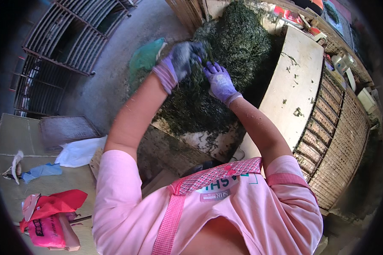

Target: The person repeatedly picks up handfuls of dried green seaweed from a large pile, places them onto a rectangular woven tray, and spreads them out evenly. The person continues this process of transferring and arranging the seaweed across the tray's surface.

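A large heap of dark green, stringy seaweed-like material (242, 42) fills the middle of the view. My left hand (185, 59), in a dark grey glove with a purple cuff, is closed on a tuft of the strands over the heap. Just right of it and slightly lower, my right hand (219, 80), in a pale purple glove, has its fingers curled into the same strands; their tips are partly hidden. A green mesh sack (142, 59) lies left of my left hand.
A long pale board (285, 85) with scraps lies right, beside woven slatted trays (340, 140). Metal racks (72, 29) stand upper left. Cardboard (17, 131) at lower left bears white and blue cloths (78, 151) and red bags (51, 229). Wooden boards (178, 12) stand behind.
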Motion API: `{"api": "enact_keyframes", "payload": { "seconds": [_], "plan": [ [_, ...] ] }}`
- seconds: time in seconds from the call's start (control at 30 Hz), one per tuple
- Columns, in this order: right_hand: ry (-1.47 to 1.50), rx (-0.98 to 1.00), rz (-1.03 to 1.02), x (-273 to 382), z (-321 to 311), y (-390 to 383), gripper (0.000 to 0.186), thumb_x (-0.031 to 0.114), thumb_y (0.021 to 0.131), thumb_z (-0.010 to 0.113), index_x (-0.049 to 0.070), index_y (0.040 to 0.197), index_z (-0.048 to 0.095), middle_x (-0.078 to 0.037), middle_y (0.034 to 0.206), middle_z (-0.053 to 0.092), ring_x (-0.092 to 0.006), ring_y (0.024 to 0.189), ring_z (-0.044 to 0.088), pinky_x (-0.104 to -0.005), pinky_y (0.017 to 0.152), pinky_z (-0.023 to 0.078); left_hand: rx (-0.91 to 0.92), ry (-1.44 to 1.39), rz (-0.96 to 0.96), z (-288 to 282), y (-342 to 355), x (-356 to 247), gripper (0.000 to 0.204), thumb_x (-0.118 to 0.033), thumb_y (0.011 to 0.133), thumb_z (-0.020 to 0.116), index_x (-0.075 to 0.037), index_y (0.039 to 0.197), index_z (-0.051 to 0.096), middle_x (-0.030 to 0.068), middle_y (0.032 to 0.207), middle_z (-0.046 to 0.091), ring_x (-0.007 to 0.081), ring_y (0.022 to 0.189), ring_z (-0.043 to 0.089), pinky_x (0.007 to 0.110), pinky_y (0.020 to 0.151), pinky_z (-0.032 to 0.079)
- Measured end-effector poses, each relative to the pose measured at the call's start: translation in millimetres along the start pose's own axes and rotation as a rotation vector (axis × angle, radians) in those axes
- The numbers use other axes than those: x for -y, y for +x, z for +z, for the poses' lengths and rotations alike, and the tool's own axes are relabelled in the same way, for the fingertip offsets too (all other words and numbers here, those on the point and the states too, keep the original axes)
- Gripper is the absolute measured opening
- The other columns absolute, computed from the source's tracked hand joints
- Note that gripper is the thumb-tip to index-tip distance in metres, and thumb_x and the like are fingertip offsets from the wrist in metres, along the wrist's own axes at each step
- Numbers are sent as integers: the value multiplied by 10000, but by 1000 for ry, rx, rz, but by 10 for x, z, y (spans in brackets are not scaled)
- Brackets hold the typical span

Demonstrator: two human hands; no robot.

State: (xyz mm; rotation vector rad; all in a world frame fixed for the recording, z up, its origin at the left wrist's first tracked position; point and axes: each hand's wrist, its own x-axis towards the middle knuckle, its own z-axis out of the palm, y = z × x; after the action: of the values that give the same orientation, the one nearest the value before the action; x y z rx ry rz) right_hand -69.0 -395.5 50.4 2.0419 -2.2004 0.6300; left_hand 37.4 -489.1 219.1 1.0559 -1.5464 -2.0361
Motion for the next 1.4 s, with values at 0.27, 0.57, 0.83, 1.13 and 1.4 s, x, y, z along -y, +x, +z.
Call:
{"api": "enact_keyframes", "payload": {
  "seconds": [0.27, 0.57, 0.83, 1.13, 1.4],
  "plan": [
    [152, 546, 288, -233, 567, -614, 539, 174, 766, 591, 97, 1299, 561, -208, 1251, 524, -371, 1130, 529, -441, 950, 462, 75, 654, 752, -787, 156, -1929, 392, -303, 1001, 386, -7, 1089, 627, 143, 956, 675, 226, 777, 660, 322, 638, 573],
    [1823, -27, 279, 657, -684, 936, 308, 218, 1002, 382, 71, 1115, 627, -30, 873, 652, -153, 810, 596, -280, 809, 480, -200, 1116, 617, -971, 803, -1484, 372, -313, 996, 432, -19, 1114, 626, 123, 957, 680, 207, 775, 660, 320, 639, 574],
    [720, 194, 274, -665, 289, -247, 282, 83, 792, 603, 51, 1065, 667, -170, 945, 694, -262, 896, 666, -365, 792, 525, 149, 111, 423, -782, 968, -930, 359, -322, 992, 472, -30, 1137, 625, 105, 958, 684, 190, 773, 660, 317, 641, 575],
    [379, 25, 85, -712, -1104, 1088, 337, 221, 774, 591, 71, 1067, 661, -198, 854, 682, -381, 817, 657, -436, 739, 535, 366, -121, 147, -235, 304, -473, 211, -158, 924, 603, -2, 1059, 646, 20, 821, 662, 62, 605, 574, 198, 559, 497],
    [349, 104, 455, -1225, -160, -1058, 436, 197, 873, 559, 54, 1285, 547, -181, 1096, 666, -356, 1001, 642, -436, 901, 496, 336, 319, 657, 947, -169, -981, 165, -181, 924, 609, -28, 963, 659, 24, 789, 639, 24, 512, 491, 166, 432, 390]
  ]
}}
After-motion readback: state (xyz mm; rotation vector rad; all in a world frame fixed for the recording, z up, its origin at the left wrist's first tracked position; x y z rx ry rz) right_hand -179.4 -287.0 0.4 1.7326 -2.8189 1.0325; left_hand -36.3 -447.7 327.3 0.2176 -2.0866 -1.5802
